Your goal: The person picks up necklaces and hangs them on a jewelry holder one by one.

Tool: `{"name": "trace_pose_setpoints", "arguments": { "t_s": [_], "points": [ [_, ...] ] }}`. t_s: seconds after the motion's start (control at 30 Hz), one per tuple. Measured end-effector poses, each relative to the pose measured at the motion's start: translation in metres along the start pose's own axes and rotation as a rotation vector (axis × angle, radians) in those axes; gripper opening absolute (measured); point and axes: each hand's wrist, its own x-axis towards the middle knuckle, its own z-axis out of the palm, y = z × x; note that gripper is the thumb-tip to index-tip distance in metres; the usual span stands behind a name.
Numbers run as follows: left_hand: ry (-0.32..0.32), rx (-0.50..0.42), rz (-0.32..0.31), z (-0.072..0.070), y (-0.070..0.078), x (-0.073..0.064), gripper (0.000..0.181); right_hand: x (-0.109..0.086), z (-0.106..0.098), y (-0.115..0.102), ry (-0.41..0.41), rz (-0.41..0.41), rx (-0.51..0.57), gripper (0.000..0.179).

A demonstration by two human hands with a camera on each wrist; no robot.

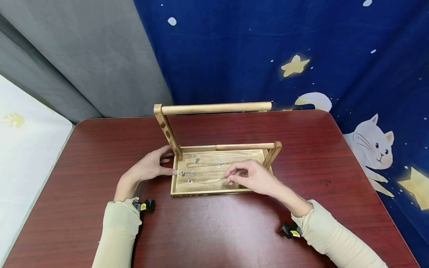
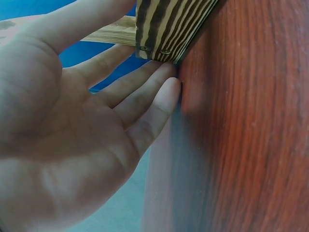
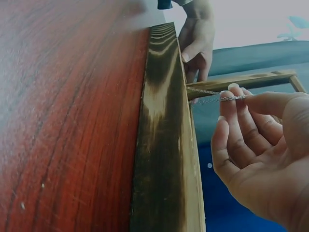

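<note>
A wooden tray (image 1: 197,193) with raised end posts stands on the table. My right hand (image 1: 253,176) is over its right half. In the right wrist view, thumb and fingertips pinch a thin silver chain necklace (image 3: 232,98) above the tray's rim. A small round pendant (image 1: 190,181) lies at the tray's left, near the front. Behind it, a dark chain necklace (image 1: 204,164) and other fine chains stretch lengthwise. My left hand (image 1: 152,163) touches the tray's left end, its fingers extended against the wood in the left wrist view.
A round wooden bar (image 1: 218,108) tops the tall left post, and a lower bar (image 1: 244,146) meets the short right post (image 1: 273,154). The reddish-brown table (image 1: 214,230) reaches back to a blue curtain (image 1: 228,56) and a grey curtain (image 1: 90,56).
</note>
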Motion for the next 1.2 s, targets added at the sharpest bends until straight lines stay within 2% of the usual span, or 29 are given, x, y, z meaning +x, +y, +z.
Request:
{"name": "trace_pose_setpoints", "arguments": {
  "t_s": [0.23, 0.5, 0.77, 1.0, 1.2],
  "points": [
    [-0.003, -0.008, -0.006, 0.000, -0.001, 0.001, 0.083, -0.001, -0.001, -0.004, 0.009, -0.002, 0.036, 0.014],
    [-0.003, -0.007, 0.001, 0.001, 0.000, 0.000, 0.082, -0.003, -0.002, -0.009, 0.019, -0.002, 0.144, 0.012],
    [-0.002, -0.010, -0.004, 0.001, 0.000, -0.001, 0.080, -0.006, -0.004, -0.017, 0.057, -0.029, 0.169, 0.010],
    [0.002, -0.008, -0.008, 0.000, -0.002, 0.000, 0.080, -0.010, -0.006, -0.026, 0.059, -0.035, 0.268, 0.010],
    [0.000, -0.002, -0.008, 0.000, -0.002, 0.001, 0.081, -0.014, -0.012, -0.034, 0.080, -0.076, 0.221, 0.015]
  ]
}}
